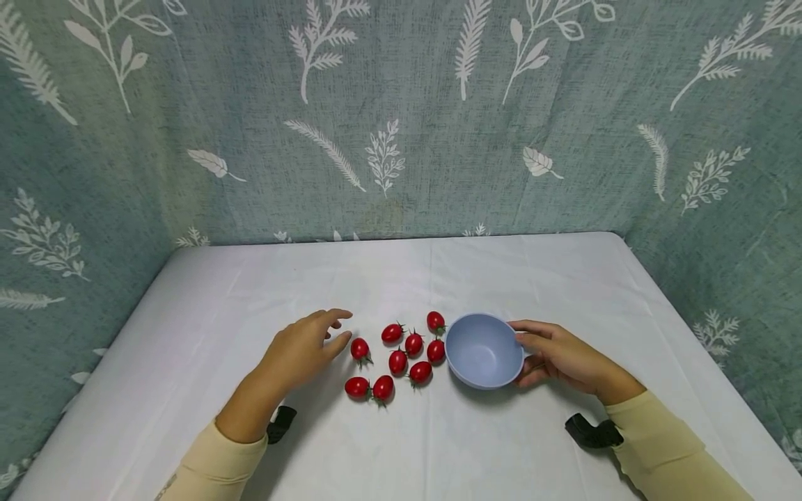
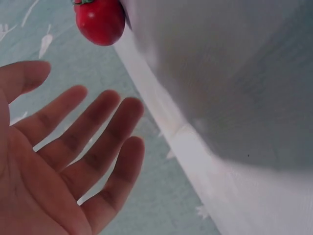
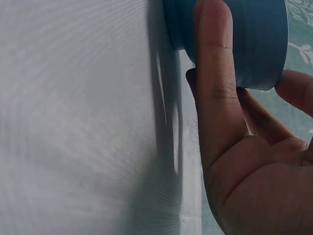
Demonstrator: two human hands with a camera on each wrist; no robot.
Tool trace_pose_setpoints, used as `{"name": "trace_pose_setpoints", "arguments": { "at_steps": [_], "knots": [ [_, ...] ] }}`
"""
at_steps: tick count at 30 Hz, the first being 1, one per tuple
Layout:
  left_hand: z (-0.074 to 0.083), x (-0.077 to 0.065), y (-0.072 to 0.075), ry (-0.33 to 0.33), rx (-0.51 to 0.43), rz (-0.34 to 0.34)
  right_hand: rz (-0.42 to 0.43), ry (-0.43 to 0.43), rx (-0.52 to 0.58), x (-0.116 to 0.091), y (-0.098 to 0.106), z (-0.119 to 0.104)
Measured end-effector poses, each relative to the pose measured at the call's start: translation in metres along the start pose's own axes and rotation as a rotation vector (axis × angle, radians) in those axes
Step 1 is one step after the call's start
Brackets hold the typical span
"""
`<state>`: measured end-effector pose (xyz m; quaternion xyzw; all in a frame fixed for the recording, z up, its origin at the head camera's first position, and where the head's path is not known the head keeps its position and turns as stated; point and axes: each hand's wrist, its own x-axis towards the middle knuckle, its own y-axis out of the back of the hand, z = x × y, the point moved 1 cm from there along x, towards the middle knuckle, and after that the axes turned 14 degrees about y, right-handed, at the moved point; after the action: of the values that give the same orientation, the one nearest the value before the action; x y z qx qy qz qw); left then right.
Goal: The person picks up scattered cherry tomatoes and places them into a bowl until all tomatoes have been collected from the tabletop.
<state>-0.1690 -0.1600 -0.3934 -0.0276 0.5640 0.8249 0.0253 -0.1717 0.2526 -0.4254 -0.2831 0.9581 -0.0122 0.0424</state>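
My left hand (image 1: 301,355) hovers at the left of several red cherry tomatoes (image 1: 397,362) with green stems. Its thumb and fingers are apart with nothing between them, the thumb close to the leftmost upper tomato (image 1: 360,349). In the left wrist view the fingers of that hand (image 2: 73,147) spread loosely below a tomato (image 2: 100,22). On the other side, my right hand (image 1: 560,355) holds a light blue bowl (image 1: 484,350) by its right wall. The right wrist view shows fingers (image 3: 215,63) along the outside of the bowl (image 3: 259,44). The bowl's inside is bare.
A white cloth (image 1: 438,445) covers the table. The tomatoes lie in a loose group between the left hand and the bowl, two of them close against the bowl's left side. A green leaf-patterned curtain (image 1: 401,139) stands behind the table and along both sides.
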Motion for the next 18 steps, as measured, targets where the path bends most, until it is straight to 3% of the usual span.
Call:
{"name": "trace_pose_setpoints", "arguments": {
  "at_steps": [5,12,18],
  "knots": [
    [-0.0011,0.0006,-0.0038,-0.020,0.007,-0.040,-0.003,0.005,-0.003,0.0007,-0.0004,0.0001],
    [0.0011,-0.0003,-0.0081,0.015,0.014,-0.091,-0.012,0.008,-0.011,0.0012,-0.0023,-0.0024],
    [0.0027,-0.0008,-0.0102,-0.008,0.021,-0.116,-0.010,0.007,-0.024,0.0000,-0.0019,-0.0030]
  ]
}}
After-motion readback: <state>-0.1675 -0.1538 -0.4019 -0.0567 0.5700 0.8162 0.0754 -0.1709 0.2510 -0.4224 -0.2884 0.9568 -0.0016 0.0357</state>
